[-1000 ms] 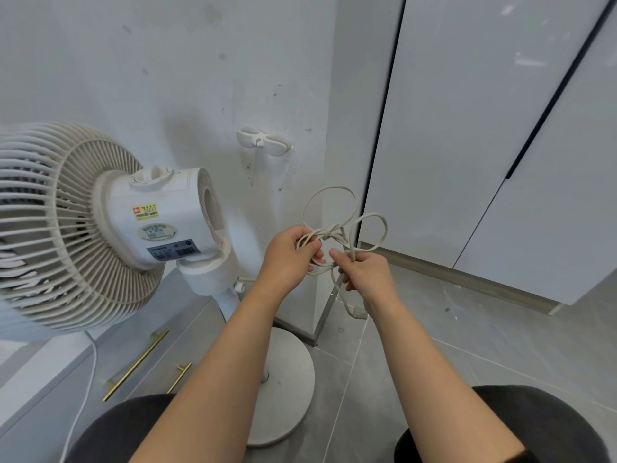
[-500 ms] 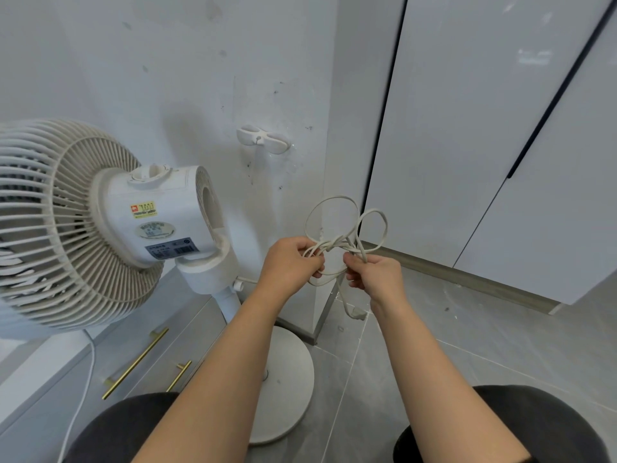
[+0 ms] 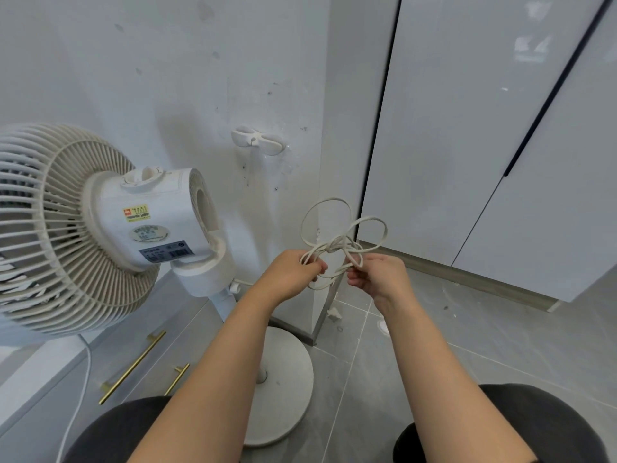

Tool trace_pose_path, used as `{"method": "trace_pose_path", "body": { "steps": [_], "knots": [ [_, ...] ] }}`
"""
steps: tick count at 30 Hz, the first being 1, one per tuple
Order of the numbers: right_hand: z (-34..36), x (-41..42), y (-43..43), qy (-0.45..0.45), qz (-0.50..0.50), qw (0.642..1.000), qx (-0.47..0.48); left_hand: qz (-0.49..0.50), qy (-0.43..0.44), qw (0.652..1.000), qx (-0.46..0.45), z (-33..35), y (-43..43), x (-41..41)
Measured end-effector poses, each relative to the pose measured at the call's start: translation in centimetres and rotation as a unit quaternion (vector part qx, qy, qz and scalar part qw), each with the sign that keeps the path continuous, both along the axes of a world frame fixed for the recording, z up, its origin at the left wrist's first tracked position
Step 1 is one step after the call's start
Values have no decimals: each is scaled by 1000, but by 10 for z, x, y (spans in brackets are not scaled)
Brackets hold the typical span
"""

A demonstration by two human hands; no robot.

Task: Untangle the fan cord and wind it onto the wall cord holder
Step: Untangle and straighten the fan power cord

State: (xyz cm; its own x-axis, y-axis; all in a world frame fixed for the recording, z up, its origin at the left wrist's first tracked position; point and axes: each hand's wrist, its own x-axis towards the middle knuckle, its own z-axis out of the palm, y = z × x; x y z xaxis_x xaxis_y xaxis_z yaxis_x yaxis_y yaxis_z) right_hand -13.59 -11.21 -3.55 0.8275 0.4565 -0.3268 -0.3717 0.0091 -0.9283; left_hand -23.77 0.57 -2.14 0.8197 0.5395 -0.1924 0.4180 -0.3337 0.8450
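While left hand (image 3: 289, 276) and right hand (image 3: 379, 277) pinch the cord (image 3: 336, 244) at 2 points, feed slack inward; avoid tightening.

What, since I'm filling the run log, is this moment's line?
phase: untangling; left hand: grips cord; right hand: pinches cord; wall holder: no cord

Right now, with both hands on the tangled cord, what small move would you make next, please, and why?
Probably work one loop back through the knot: left hand and right hand pinch the cord either side of a tangle with two loops above, and the wall cord holder carries none.
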Motion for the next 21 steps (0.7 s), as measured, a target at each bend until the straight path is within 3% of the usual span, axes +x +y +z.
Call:
{"method": "trace_pose_path", "body": {
  "steps": [8,13,15,17,19,21],
  "knots": [
    [-5,0,3,224,9,968,116,-102,50,984,-134,5,10,-4],
    [-12,0,6,203,-18,972,121,-98,55,982,-151,6,11,-3],
    [-15,3,2,116,-37,990,66,-80,59,986,-133,5,10,-1],
    [-17,3,-3,-38,-103,994,-9,-74,63,988,-119,5,9,1],
    [-9,-5,-12,-224,-205,952,-35,-69,69,989,-108,5,8,2],
    [7,-23,-19,-400,-220,890,13,-59,74,991,-96,6,7,5]
  ]
}}
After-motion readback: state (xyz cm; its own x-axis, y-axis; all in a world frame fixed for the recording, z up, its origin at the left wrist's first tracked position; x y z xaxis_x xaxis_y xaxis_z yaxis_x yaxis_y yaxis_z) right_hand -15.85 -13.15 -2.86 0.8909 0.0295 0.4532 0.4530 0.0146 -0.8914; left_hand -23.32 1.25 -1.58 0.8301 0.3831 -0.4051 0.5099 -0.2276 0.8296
